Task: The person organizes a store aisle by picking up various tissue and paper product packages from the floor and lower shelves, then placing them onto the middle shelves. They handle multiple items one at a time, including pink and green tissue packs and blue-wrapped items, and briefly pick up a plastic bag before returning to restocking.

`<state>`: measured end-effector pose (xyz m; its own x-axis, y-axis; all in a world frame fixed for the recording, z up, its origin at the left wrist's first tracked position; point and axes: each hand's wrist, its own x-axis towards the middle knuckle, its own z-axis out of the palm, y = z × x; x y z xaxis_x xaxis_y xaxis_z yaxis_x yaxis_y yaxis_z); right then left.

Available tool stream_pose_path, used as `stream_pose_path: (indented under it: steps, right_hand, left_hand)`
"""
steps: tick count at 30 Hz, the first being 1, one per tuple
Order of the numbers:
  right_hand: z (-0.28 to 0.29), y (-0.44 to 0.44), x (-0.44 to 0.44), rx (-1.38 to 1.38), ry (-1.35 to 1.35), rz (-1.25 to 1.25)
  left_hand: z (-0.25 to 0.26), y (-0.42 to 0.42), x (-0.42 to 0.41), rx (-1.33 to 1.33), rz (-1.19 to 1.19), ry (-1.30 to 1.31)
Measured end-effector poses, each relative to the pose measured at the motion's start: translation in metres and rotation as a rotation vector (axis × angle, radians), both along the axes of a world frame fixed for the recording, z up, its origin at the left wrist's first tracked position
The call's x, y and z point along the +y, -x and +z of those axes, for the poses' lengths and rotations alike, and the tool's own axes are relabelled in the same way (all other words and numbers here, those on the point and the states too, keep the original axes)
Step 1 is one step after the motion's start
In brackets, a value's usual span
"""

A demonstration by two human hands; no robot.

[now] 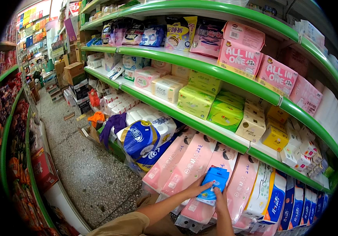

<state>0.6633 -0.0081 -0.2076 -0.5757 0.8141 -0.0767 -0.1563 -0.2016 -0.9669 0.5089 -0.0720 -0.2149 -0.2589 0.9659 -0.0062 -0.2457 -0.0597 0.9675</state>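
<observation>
A small blue soft pack (217,177), likely wipes or tissues, is held between both my hands in front of the bottom shelf. My left hand (197,187) grips its left side, with the thumb lying across the front. On the lower right edge my right hand (221,196) has its thumb pressed to the pack's face. Beneath and behind the hands lie long pink tissue multipacks (186,165) with handwritten prices. To their right stands a white, yellow and blue tissue pack (264,194).
Green-edged shelves (186,113) curve across the view, holding green tissue packs (197,101) and pink boxy packs (239,57). A blue-wrapped toilet roll bundle (141,137) sits low on the left. Beyond the speckled floor (83,165) are cardboard boxes (74,72) and another stocked shelf (8,141).
</observation>
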Motion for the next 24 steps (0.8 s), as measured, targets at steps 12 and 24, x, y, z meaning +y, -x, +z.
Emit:
stream_pose_path:
  steps: [12, 24]
  right_hand:
    - [-0.012, -0.002, 0.003, 0.029, -0.009, -0.014]
    - [-0.02, -0.004, 0.007, 0.019, -0.028, 0.023]
  left_hand:
    - [-0.006, -0.001, 0.002, 0.039, 0.023, -0.049]
    - [-0.001, -0.005, 0.0, -0.038, 0.028, -0.04]
